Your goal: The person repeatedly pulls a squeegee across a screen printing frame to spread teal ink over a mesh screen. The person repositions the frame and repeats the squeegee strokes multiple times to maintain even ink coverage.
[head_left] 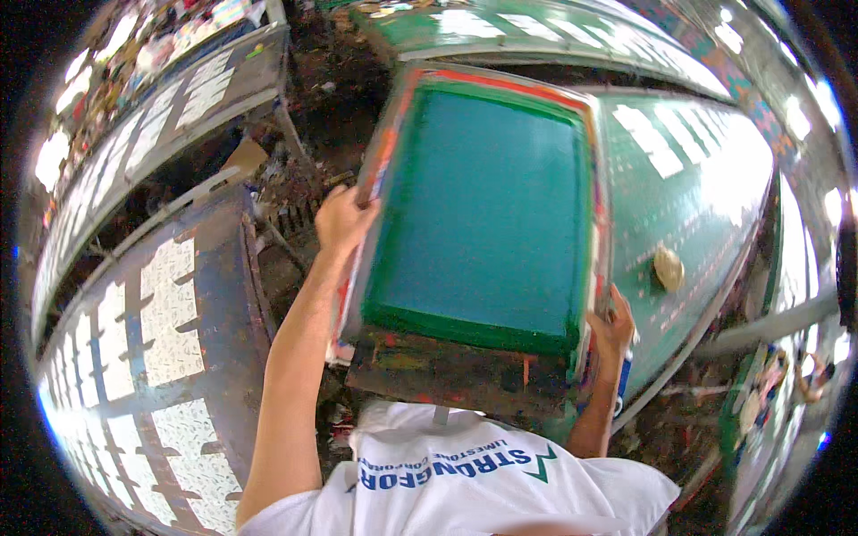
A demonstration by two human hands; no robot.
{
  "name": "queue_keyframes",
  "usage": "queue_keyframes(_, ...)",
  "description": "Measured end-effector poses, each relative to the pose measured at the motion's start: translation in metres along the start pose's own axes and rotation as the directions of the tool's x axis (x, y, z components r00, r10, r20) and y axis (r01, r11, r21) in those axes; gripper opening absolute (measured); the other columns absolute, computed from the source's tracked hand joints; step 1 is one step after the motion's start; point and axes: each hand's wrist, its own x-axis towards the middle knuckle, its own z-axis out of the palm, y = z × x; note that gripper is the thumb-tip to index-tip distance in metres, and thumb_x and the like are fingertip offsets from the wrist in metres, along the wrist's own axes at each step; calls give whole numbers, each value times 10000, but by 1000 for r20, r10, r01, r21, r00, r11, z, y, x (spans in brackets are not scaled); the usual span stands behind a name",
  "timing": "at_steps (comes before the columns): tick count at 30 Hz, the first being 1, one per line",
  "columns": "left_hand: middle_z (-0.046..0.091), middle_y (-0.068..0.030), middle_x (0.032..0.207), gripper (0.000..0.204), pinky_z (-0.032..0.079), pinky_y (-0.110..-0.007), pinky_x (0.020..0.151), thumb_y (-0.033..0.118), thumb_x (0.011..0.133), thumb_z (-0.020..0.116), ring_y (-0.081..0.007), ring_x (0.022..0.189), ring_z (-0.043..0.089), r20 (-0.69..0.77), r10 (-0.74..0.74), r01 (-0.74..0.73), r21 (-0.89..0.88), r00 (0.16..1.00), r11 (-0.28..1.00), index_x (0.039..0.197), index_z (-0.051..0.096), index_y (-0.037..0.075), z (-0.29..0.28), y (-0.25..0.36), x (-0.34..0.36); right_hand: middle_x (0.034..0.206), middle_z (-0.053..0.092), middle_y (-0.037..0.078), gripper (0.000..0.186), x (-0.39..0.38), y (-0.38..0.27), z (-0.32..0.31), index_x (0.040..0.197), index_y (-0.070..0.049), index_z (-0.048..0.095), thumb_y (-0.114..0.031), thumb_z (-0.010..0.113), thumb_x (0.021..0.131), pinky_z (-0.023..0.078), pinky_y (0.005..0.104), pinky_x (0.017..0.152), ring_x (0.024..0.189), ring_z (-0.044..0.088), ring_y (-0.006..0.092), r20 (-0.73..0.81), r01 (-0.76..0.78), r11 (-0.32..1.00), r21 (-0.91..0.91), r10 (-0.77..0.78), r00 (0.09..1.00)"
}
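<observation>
A large silk-screen printing frame [487, 210] is held up in front of me, its teal mesh bordered with green and its rim smeared with red and orange. My left hand [346, 219] grips the left rim, fingers closed around the edge. Lower on the opposite side, my right hand [611, 326] holds the right rim, with some fingers showing above the edge. A dark, paint-stained board or ledge [456, 364] lies at the near end of the frame, close to my white shirt.
On the right, a long green table [688, 170] carries a crumpled beige lump [668, 269]. White printed fabric pieces [174, 313] lie in rows on the dark left table [228, 259]. Another green table [527, 31] stands at the back. Clutter [308, 103] covers the floor between tables.
</observation>
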Motion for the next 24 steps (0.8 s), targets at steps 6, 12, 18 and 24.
queue_keyframes(6,683,-179,952,482,586,-525,802,502,810,765,-407,908,709,131,125,-107,-136,983,985,1031,774,74,55,-28,118,1333,679,155,712,-11,1,40,1467,8,605,-18,788,780,580,379,921,1161,683,268,-184,143,986,-87,-157,970)
queue_keyframes(12,720,-223,1113,474,606,-527,889,452,808,764,-422,1004,725,245,208,-128,-304,947,944,1008,783,22,113,2,212,1308,699,159,666,-19,-21,51,1466,-5,616,-52,777,822,575,354,897,1132,687,249,-382,-45,959,-279,-68,922)
queue_keyframes(18,713,-210,1169,457,602,-512,928,392,814,772,-408,1024,721,330,415,-242,-456,848,856,1020,768,-16,175,39,300,1320,698,160,657,0,-68,78,1470,-13,617,-72,777,835,574,346,881,1114,691,248,-502,-194,874,-445,-64,863)
queue_keyframes(24,724,-228,1131,462,604,-508,919,400,809,756,-395,1004,732,341,455,-280,-454,822,846,996,777,-22,238,13,410,1334,696,161,659,77,-85,156,1476,-14,613,-74,780,842,571,354,880,1092,695,254,-490,-101,847,-521,-201,848)
